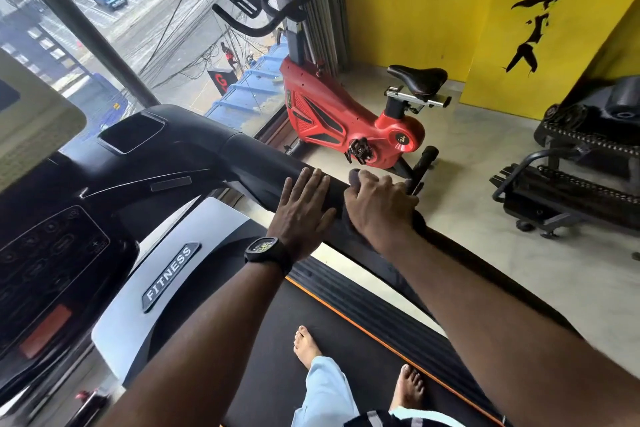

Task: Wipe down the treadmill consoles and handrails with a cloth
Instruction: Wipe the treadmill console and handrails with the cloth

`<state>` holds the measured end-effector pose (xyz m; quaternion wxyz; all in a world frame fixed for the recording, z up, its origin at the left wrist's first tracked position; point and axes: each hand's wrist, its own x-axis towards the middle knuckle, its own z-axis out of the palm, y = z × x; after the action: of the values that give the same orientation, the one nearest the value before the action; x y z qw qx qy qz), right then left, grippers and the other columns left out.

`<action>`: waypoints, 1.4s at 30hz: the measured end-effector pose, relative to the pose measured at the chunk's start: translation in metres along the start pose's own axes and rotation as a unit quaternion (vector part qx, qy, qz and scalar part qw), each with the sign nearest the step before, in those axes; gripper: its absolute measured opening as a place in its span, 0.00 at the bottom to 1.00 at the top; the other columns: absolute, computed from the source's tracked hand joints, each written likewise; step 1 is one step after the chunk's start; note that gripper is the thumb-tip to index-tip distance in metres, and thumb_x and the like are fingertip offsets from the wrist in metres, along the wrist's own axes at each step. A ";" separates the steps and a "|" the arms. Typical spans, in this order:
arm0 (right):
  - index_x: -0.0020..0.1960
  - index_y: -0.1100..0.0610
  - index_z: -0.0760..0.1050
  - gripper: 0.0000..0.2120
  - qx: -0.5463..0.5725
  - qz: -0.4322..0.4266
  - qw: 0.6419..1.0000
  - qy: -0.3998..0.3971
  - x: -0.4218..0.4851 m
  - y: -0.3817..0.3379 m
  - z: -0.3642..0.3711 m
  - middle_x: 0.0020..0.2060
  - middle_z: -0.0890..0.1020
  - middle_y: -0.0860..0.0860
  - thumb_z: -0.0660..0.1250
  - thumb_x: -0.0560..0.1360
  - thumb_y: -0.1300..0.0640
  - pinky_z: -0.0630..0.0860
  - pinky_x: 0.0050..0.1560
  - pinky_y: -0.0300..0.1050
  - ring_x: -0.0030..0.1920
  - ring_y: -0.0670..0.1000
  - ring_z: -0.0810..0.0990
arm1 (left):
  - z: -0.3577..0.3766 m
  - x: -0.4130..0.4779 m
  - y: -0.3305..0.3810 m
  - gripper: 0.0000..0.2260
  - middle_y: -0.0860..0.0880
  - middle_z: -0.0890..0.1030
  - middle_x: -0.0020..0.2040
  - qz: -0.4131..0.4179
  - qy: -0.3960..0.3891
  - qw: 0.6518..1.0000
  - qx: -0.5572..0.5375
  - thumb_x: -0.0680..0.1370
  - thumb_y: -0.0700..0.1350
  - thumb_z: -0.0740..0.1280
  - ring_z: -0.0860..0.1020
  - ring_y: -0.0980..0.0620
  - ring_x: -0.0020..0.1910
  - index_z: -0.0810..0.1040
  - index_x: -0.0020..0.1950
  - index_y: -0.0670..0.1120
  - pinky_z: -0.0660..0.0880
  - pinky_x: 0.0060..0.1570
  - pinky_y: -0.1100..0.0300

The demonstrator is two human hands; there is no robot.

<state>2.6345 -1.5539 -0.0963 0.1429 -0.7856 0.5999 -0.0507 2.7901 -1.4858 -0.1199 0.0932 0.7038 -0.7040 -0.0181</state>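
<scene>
Dark cloth [356, 177] bunched on right handrail [256, 156], right hand [379, 204] grip clamped round it, left hand [301, 215] flat beside, fingers straight: wrap cloth over the rail's curve, even pressure, long end-to-end strokes.

We see a pale grey smooth floor [478, 194] carrying the black treadmill [349, 343] at six o'clock, a red exercise bike [332, 121] at twelve, and a black wheeled metal rack [554, 199] at three.
</scene>
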 end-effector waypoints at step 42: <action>0.74 0.51 0.70 0.28 0.053 0.013 0.994 -0.096 0.000 0.039 -0.018 0.64 0.78 0.62 0.49 0.82 0.39 0.72 0.60 0.57 0.65 0.64 0.75 | 0.003 -0.004 0.032 0.30 0.45 0.53 0.82 -0.021 -0.022 1.000 -0.001 0.83 0.56 0.57 0.44 0.47 0.81 0.55 0.82 0.46 0.37 0.78 0.50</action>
<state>2.5942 -1.5666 -0.0902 0.2420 -0.7703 0.5900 -0.0045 2.7576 -1.4814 -0.1184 0.0777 0.7175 -0.6912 -0.0364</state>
